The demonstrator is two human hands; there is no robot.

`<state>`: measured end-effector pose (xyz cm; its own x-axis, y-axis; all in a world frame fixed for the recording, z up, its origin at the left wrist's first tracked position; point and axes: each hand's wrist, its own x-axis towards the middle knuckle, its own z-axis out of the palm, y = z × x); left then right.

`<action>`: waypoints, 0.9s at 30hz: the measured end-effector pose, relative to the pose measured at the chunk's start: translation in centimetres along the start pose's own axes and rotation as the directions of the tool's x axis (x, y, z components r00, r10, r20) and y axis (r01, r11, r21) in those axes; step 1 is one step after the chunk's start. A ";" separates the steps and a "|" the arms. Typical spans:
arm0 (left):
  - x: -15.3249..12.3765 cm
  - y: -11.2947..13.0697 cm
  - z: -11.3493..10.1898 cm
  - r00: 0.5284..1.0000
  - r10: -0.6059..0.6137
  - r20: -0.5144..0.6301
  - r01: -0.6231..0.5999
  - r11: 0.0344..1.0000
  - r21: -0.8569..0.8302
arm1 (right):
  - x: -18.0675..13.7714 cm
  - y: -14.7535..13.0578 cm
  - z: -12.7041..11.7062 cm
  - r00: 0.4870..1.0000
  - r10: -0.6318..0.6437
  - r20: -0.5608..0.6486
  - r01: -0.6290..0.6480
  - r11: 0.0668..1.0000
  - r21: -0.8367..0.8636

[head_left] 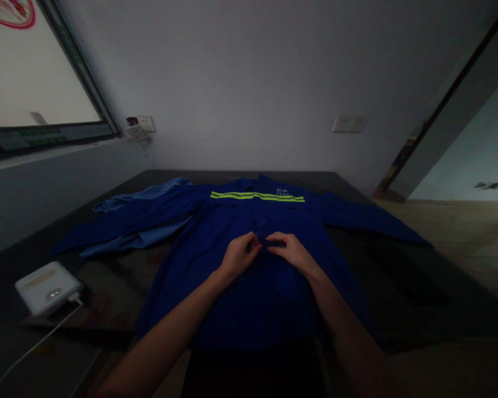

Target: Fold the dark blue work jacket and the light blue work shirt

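A dark blue work jacket (290, 293) lies spread front side up on a dark table, its collar towards the wall and both sleeves stretched out sideways. Two yellow-green stripes cross its chest, with a small pale print above them on the right. My left hand (241, 255) pinches the cloth at the jacket's front opening, around mid-length. Close beside it, my right hand (291, 252) pinches the other side of the opening, fingertips pressed together. Any button between the fingers is too dark and small to make out.
Light blue cloth (139, 241) lies partly under the left sleeve. A white box-shaped device (48, 288) with a plugged-in cable sits at the table's left. Behind the dark table (398, 287) rises a wall with sockets (349, 124); a window (37, 72) is at left.
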<state>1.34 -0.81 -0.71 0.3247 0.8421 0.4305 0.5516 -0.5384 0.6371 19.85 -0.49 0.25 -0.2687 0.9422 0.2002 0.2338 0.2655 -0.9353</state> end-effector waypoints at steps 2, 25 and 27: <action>0.1 0.1 -0.1 0.998 -0.055 0.003 0.055 0.998 -0.042 | 0.2 0.5 0.0 0.999 -0.037 -0.025 0.037 0.999 -0.020; 0.5 -0.4 -0.8 0.930 -0.176 0.323 0.319 0.822 -0.471 | -0.1 0.2 1.8 0.984 -0.057 -0.166 0.001 0.948 -0.319; 0.4 -0.2 -0.9 0.943 -0.155 0.294 0.275 0.862 -0.425 | -0.1 0.2 1.7 0.989 -0.035 -0.141 -0.007 0.958 -0.286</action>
<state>0.67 -0.39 -0.13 0.4465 0.8868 0.1190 0.2383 -0.2461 0.9395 18.30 -0.87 -0.51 -0.1425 0.9517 0.2720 0.4935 0.3066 -0.8139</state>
